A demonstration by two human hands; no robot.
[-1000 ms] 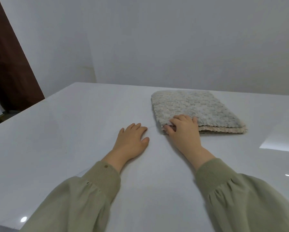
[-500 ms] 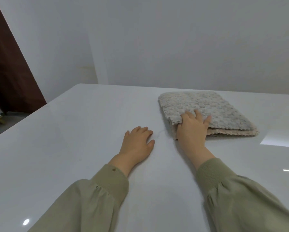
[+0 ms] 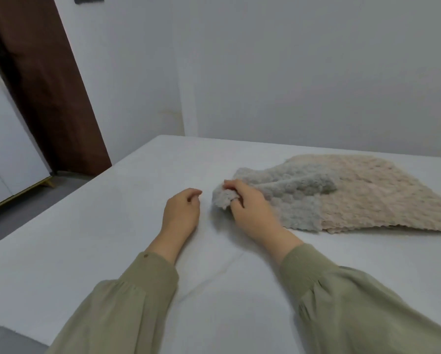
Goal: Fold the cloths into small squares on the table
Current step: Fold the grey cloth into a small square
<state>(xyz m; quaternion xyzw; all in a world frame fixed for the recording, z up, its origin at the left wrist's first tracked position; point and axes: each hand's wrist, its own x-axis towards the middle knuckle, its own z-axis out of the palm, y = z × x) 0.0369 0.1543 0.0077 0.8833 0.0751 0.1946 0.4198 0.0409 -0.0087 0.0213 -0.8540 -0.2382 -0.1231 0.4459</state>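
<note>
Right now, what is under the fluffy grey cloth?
A beige fluffy cloth emerges from beneath the fluffy grey cloth at its right edge, on the white table. How far it reaches underneath is covered.

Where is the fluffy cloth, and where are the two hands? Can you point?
fluffy cloth (image 3: pixel 367 198): head view, on its beige face.
right hand (image 3: pixel 252 213): head view, on the hand's back; it grips the cloth's grey corner.
left hand (image 3: pixel 181 213): head view, on the hand's back; it holds nothing.
</note>
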